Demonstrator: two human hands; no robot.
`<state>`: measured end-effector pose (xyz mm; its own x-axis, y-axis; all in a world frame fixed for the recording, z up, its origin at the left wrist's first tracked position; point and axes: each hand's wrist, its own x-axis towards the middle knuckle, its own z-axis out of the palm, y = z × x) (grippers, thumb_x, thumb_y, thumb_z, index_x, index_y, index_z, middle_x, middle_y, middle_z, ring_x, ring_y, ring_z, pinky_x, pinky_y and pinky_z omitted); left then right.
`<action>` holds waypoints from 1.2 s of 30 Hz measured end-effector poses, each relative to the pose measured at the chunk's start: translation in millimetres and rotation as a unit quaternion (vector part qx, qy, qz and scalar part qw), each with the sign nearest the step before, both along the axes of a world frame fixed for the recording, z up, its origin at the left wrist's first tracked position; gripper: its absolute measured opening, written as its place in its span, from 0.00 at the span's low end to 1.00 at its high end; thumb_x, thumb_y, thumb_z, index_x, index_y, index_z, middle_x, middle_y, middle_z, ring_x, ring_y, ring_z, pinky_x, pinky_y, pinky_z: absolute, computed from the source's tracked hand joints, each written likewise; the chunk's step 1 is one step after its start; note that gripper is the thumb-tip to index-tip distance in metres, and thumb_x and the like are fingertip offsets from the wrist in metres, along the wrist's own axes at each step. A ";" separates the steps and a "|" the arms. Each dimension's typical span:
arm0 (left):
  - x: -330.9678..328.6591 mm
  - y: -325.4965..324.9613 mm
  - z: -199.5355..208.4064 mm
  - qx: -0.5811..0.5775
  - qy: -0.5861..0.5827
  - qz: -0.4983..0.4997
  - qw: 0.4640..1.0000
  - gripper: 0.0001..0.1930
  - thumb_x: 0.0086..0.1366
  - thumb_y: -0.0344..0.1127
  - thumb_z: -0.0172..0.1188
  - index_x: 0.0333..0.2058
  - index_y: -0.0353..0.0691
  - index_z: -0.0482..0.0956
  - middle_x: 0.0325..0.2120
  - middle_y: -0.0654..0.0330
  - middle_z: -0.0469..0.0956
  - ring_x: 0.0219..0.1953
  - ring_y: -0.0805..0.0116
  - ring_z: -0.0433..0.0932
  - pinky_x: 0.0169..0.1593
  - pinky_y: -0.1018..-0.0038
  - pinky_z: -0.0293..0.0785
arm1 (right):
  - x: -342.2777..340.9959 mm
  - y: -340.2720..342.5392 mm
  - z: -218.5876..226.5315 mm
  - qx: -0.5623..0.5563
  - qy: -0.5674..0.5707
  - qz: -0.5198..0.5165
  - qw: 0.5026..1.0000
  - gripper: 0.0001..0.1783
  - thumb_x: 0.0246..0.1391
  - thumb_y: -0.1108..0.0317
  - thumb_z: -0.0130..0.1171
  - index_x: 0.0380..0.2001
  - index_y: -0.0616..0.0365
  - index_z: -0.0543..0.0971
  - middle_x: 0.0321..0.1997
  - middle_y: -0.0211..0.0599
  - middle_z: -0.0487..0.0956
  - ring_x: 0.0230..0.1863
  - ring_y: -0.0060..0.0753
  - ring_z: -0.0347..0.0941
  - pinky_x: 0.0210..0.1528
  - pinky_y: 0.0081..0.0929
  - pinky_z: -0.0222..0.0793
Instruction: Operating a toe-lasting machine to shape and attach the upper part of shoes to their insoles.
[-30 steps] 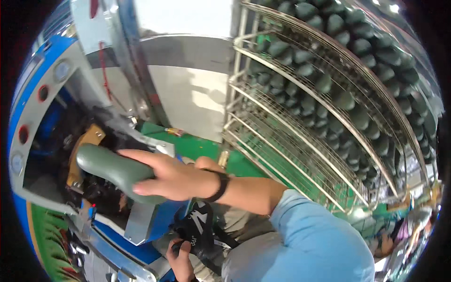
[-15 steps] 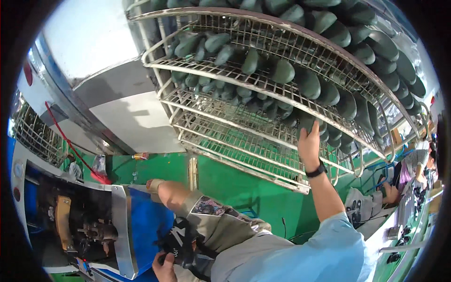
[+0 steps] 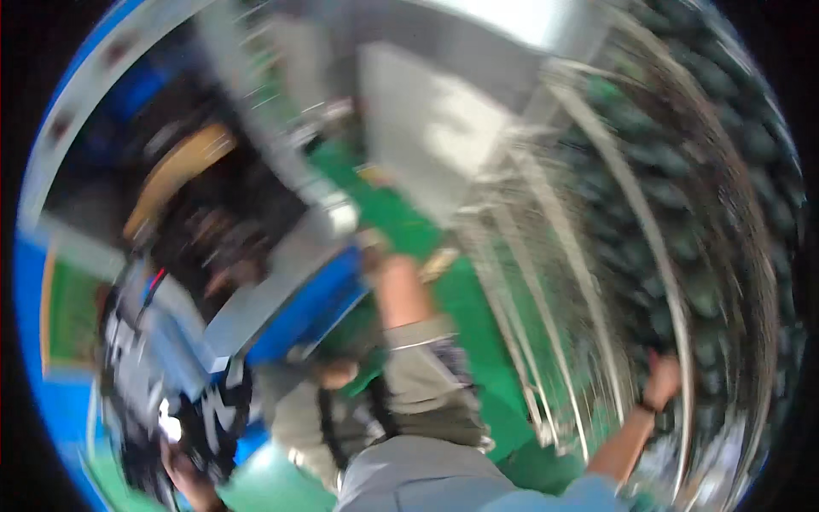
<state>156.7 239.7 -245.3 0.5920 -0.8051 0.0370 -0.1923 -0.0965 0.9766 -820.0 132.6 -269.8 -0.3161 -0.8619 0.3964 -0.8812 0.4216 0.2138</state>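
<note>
The whole head view is smeared by motion. At the lower left, my left hand [image 3: 183, 465] is closed at a black shoe upper with white marks [image 3: 229, 414]; its fingers are blurred. More black pieces with white marks [image 3: 128, 350] lie around it, beside the machine. My right arm stretches out to the right, and my right hand [image 3: 664, 381] is at the wire rack [image 3: 653, 230], close to its pale rail. Behind the rail stand many dark green shoe lasts [image 3: 708, 290]. Whether my right fingers hold one cannot be made out.
A machine with a dark inside, a tan curved part [image 3: 183, 175] and a blue side panel [image 3: 316, 303] stands at my left. Ahead is a white and grey panel [image 3: 426, 111]. Green floor [image 3: 473, 328] runs between my knee [image 3: 401, 290] and the rack.
My view has swung left, so the rack now stands at the right and the machine looms larger. My left hand and the black shoe upper have moved left, off my lap.
</note>
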 end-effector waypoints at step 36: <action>-507.8 534.9 127.8 0.621 -0.314 0.683 0.223 0.15 0.46 0.43 0.69 0.30 0.39 0.84 0.38 0.50 0.82 0.45 0.47 0.78 0.51 0.57 0.75 | 671.2 -130.2 -2.6 0.374 -0.348 0.725 0.462 0.16 0.66 0.63 0.60 0.47 0.65 0.84 0.35 0.44 0.87 0.33 0.35 0.83 0.36 0.29 0.78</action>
<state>-351.1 774.6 -117.5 0.5077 0.4901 0.7086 0.7836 -0.6045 -0.1433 -148.8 2.4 -272.4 0.9818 -0.1820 0.0536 -0.0870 -0.6829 -0.7253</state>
